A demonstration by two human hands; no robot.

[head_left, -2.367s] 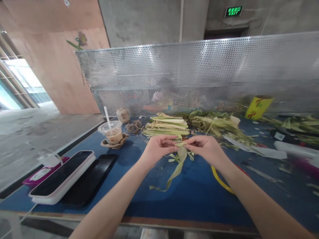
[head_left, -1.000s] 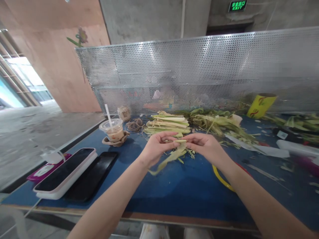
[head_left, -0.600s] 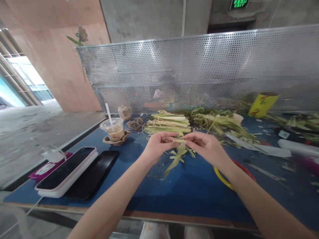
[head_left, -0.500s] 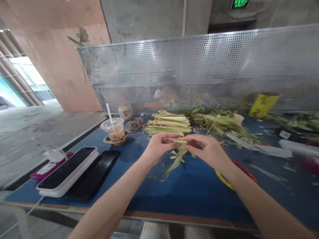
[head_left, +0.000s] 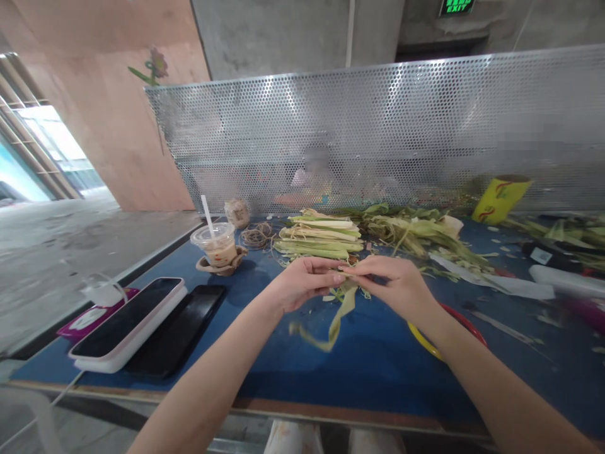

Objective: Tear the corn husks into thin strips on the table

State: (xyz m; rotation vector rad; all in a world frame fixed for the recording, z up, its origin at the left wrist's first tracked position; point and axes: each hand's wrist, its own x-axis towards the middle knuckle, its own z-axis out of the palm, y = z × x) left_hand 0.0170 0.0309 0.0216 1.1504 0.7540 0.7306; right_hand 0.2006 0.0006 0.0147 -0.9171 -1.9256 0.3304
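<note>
Blue tabletop supports the husk stack. On our near side of that stack, our left hand and right hand pinch one husk strip, fingertips closed on it. We judge it part-worked: the gripped end appears gathered; the remainder hangs loose.

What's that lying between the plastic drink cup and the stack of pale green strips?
In the head camera's view, a loose tangle of brown twine lies between the drink cup and the stack of strips.
</note>
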